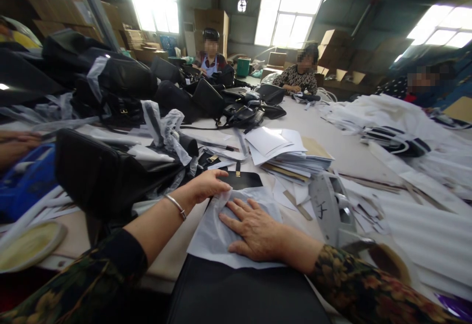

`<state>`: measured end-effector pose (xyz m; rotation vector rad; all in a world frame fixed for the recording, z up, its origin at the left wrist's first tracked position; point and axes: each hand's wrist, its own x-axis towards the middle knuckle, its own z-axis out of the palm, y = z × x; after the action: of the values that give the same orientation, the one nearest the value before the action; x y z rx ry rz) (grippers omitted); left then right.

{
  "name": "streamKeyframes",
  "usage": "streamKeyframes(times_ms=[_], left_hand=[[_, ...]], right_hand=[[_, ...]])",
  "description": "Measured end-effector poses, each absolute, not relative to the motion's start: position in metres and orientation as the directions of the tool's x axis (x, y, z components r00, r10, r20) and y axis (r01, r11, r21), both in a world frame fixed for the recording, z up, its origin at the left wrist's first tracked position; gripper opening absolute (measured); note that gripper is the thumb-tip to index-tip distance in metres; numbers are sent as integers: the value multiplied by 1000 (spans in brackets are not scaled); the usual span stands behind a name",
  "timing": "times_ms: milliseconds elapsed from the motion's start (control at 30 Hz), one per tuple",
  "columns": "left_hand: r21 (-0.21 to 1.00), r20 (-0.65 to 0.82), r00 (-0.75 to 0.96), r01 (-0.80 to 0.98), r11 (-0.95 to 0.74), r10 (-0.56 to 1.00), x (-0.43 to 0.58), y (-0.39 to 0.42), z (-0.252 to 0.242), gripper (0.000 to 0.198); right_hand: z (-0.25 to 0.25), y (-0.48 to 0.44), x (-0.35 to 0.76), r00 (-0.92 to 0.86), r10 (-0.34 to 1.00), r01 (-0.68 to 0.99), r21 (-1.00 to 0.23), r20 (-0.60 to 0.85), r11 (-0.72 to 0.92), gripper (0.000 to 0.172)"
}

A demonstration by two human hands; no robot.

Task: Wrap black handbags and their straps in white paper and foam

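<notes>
A black bag (243, 289) lies at the table's near edge, its smooth body reaching toward me. Across it is spread a translucent white sheet (204, 238), probably tissue or thin plastic. My right hand (254, 230) rests flat on this sheet, fingers spread. At the sheet's far left edge, my left hand (206, 185) pinches a raised fold between thumb and fingers; the fingertips are partly hidden. Beyond the sheet, a black flap (245, 180) shows, with a short strap and gold-coloured buckle (238, 169) on top.
Left of my arms stands a black bag (88, 171), with more bags (121, 75) heaped behind. A paper stack (276, 149) and a grey tape dispenser (326, 206) sit to the right. White foam sheets (424, 235) cover the right side. Several people work around the table.
</notes>
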<state>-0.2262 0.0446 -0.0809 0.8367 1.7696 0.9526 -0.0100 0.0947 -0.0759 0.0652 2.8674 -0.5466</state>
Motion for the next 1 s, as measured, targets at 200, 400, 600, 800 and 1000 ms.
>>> streamKeyframes(times_ms=[200,400,600,800,1000], left_hand=[[880,-470,-321,-96,466,822,-229,46,-79,47],[771,-619,-251,-11,637,744,-240,57,-87,46],[732,-643,-98,210,648,759,-243,65,-84,31],[814,-539,1,260,520,842,-248,71,-78,21],[840,-433,-75,327,433,898,-253,69,-61,44]], right_hand=[[-76,94,-9,-980,-1,73,-361,-200,930,78],[-71,90,-7,-985,-31,31,-347,-172,937,76],[-72,91,-7,-985,-28,31,-339,-169,940,74],[-74,92,-7,-986,-39,23,-362,-163,932,76],[-73,91,-8,-985,-31,33,-367,-168,930,75]])
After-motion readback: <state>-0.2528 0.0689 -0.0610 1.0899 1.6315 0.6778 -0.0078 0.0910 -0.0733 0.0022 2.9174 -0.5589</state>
